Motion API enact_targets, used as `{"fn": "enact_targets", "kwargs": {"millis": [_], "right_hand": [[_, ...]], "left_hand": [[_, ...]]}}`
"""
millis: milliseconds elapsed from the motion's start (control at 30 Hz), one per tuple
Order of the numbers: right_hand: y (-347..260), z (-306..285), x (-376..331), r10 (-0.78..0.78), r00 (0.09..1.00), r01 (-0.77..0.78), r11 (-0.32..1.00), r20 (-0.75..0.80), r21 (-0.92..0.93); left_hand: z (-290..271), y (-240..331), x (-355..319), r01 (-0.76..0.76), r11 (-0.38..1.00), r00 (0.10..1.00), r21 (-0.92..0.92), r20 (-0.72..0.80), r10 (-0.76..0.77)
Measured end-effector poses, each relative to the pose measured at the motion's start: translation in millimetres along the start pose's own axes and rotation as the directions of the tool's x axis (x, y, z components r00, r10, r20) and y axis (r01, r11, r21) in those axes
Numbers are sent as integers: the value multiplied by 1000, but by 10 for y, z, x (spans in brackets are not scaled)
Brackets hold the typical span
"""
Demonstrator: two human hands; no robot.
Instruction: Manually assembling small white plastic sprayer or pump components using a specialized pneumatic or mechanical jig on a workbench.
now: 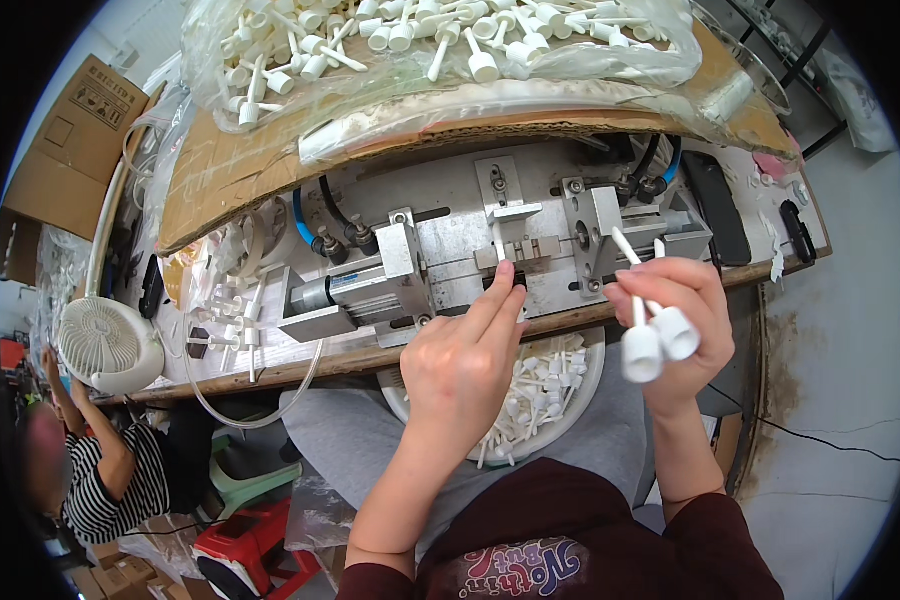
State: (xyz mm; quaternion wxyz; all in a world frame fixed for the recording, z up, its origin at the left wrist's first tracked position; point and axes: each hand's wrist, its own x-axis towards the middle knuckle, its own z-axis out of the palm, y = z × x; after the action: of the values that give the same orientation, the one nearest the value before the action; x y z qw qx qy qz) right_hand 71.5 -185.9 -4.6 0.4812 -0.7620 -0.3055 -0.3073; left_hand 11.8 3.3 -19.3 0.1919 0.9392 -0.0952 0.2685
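Note:
My left hand (462,365) reaches forward over the bench edge, its index and middle fingertips pressed against the small metal fixture (518,252) in the middle of the pneumatic press jig (440,235). Whether a part sits under the fingertips is hidden. My right hand (678,312) hovers to the right of the jig and grips two white plastic pump parts (658,338) with thin stems pointing up and back. A white bowl (582,395) full of the same white parts rests on my lap, partly under both hands.
A clear bag of white pump parts (440,40) lies on a cardboard shelf (230,170) above the jig. A black phone (718,205) lies at the right. A small white fan (108,345) stands at the left. Another person in a striped shirt (110,480) sits lower left.

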Motion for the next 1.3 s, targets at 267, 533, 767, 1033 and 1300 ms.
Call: {"fn": "enact_targets", "kwargs": {"millis": [267,533,767,1033,1300], "right_hand": [[6,34,-68,-190,978,199,973,82,-120],[-71,107,-53,-288,939,314,941,188,-125],[171,114,-97,-258,966,259,951,33,-166],[162,205,-231,-125,990,132,987,-71,93],[148,77,-149,-287,956,290,953,55,-81]], "left_hand": [[-128,26,-33,157,921,987,-358,78,-138],[-506,269,-111,327,487,942,-810,236,-239],[-340,87,-102,87,953,992,-289,-58,-108],[-74,72,-8,32,999,999,8,9,-32],[-163,89,120,38,997,991,64,125,-46]]}}
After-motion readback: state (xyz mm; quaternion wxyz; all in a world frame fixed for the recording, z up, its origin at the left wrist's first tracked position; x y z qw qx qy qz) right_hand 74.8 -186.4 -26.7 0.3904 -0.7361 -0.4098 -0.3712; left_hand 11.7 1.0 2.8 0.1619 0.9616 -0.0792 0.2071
